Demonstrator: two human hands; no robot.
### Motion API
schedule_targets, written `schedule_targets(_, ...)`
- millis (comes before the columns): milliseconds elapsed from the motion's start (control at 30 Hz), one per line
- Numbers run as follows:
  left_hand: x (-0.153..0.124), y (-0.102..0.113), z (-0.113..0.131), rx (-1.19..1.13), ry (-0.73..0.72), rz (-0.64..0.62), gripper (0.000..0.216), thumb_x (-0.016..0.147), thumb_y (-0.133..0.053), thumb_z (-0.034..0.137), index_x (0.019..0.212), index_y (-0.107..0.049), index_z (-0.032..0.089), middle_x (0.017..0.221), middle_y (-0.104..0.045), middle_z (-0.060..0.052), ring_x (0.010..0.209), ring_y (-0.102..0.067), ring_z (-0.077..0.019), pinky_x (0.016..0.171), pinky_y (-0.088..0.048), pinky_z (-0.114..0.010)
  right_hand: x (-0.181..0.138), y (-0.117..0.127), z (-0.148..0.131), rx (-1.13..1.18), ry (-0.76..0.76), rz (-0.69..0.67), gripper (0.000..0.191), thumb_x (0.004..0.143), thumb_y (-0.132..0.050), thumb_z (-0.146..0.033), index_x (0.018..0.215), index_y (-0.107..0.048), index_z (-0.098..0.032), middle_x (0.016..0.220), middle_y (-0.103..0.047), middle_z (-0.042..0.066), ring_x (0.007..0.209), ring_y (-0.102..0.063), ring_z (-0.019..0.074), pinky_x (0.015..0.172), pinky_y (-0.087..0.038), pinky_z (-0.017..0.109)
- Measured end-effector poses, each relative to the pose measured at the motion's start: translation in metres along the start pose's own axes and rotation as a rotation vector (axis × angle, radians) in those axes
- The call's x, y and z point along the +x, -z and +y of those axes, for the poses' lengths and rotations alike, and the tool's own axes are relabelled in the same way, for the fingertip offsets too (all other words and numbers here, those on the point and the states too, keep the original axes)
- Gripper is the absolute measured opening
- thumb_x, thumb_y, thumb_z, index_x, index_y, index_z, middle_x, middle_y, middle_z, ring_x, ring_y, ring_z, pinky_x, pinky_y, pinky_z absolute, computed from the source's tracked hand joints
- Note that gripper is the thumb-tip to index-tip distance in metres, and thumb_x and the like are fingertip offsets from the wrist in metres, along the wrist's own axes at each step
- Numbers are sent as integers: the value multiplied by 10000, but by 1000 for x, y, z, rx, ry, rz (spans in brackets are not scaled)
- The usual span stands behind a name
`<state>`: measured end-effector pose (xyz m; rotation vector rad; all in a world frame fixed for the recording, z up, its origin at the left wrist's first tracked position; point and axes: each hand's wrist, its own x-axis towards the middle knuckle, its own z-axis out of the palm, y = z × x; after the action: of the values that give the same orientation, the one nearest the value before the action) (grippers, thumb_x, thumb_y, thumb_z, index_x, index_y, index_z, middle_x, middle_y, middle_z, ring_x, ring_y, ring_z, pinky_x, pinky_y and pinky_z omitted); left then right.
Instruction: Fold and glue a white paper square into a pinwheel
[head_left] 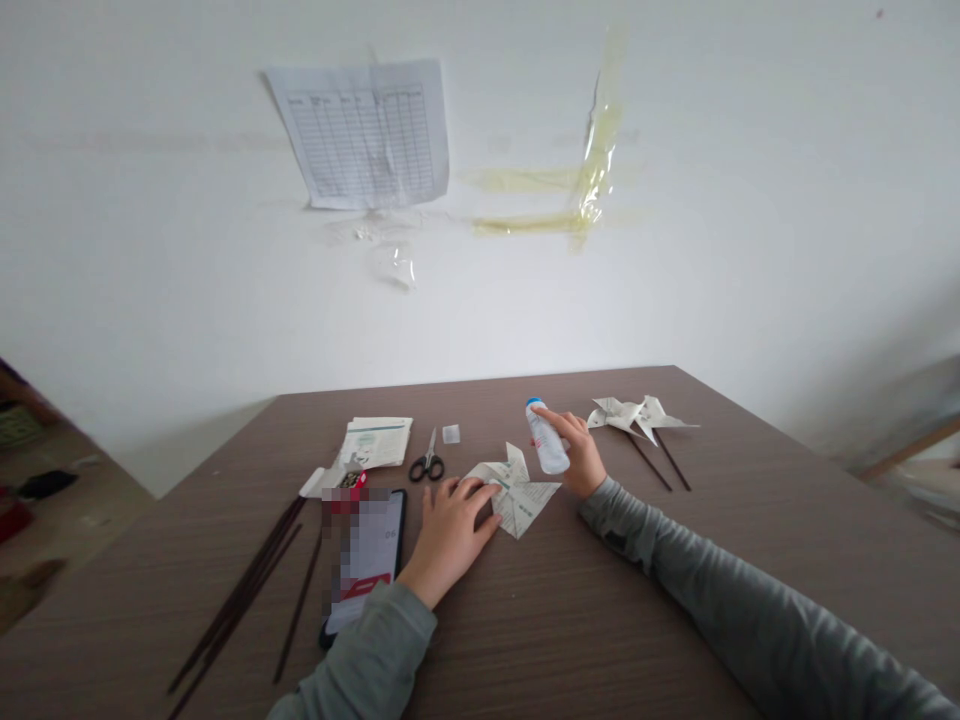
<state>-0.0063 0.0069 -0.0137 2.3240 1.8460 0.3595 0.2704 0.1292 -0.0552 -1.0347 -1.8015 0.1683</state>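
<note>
Fingers [553, 415] of the right hand [583, 455] are closed round a white bottle [551, 452], which is held tilted with its blue end [534, 401] pointing up and away. Just left of it, the left hand [450, 530] lies palm down, its fingers slightly apart and resting on the near left part of a folded paper pinwheel [525, 508]. That pinwheel is on the brown table [570, 640], between the two hands. Beyond the left hand are black-handled scissors [427, 466] and a small clear square [451, 434], with a stack of printed paper [386, 442] farther left. A phone [376, 550] lies beside the left forearm, and dark sticks [247, 590] lie left of it. Near the table's far right, other paper pinwheels [645, 415] sit on sticks.
</note>
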Motion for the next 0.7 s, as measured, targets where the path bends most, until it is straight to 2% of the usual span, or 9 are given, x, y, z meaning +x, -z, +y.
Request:
schedule_targets(67, 0, 1, 0, -9, 1, -2, 518, 1187, -833, 281, 1670, -906, 454, 1783, -854, -79, 1712, -708, -484, 1494, -488, -899, 3, 4, 4, -91, -9, -11, 626, 1054, -785, -166, 1619, -935, -389, 1205, -919, 94, 1104, -841, 377, 1191, -676, 598)
schedule_targets(233, 0, -3, -4, -18, -17, 10, 535, 1185, -828, 298, 1693, -893, 453, 1766, -862, -90, 1694, -710, -486, 1488, -484, -912, 8, 8, 9, -168, -22, -24, 717, 1058, -656, -94, 1646, -934, -394, 1226, -923, 111, 1221, -842, 392, 1211, -654, 610)
schedule_targets(400, 1, -10, -9, -22, -27, 43, 568, 1169, -860, 307, 1708, -880, 483, 1755, -867, -81, 1670, -724, -470, 1480, -508, -889, 6, 9, 11, -198, -4, -64, 657, 1098, -644, -123, 1594, -952, -425, 1309, -968, 90, 1257, -794, 396, 1167, -608, 605)
schedule_targets(500, 1, -10, -9, -26, -20, 50, 564, 1161, -875, 309, 1699, -885, 479, 1742, -875, -76, 1671, -728, -465, 1486, -515, -866, 5, 9, 12, -243, -14, -90, 576, 1135, -668, -173, 1545, -974, -437, 1286, -969, 80, 1240, -766, 393, 1142, -565, 572)
schedule_targets(700, 1, -7, -7, -22, -25, 40, 540, 1168, -836, 275, 1689, -882, 408, 1756, -877, -81, 1704, -711, -462, 1501, -493, -855, 4, 9, 12, -281, 3, -138, 548, 1189, -663, -178, 1548, -977, -448, 1288, -956, 98, 1227, -736, 386, 1121, -526, 554)
